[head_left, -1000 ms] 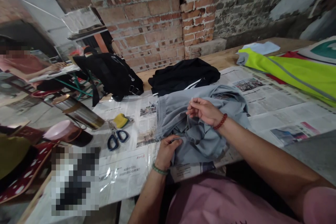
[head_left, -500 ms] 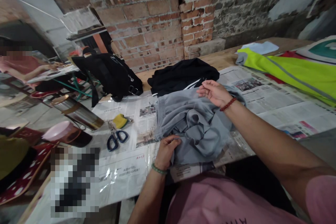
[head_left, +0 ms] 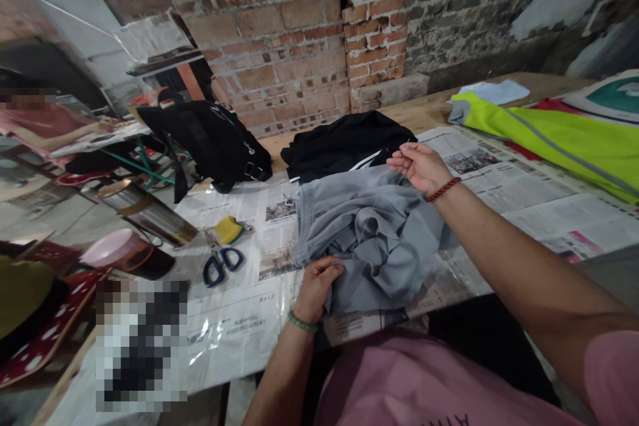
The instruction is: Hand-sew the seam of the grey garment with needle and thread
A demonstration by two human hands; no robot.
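The left hand [head_left: 322, 285] pinches the gray cloth [head_left: 369, 239] at its near left side. The right hand [head_left: 405, 149] pinches a thin thing [head_left: 409, 141]; most gray cloth lies nearer and left of it.

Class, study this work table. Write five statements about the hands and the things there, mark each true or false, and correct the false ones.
1. The left hand touches the grey cloth. True.
2. The right hand wears a green bracelet. False: its bracelet is red.
3. The scissors have dark blue handles. True.
4. The iron is beside the scissors. False: it is by the yellow cloth.
5. Newspaper lies under the grey cloth. True.
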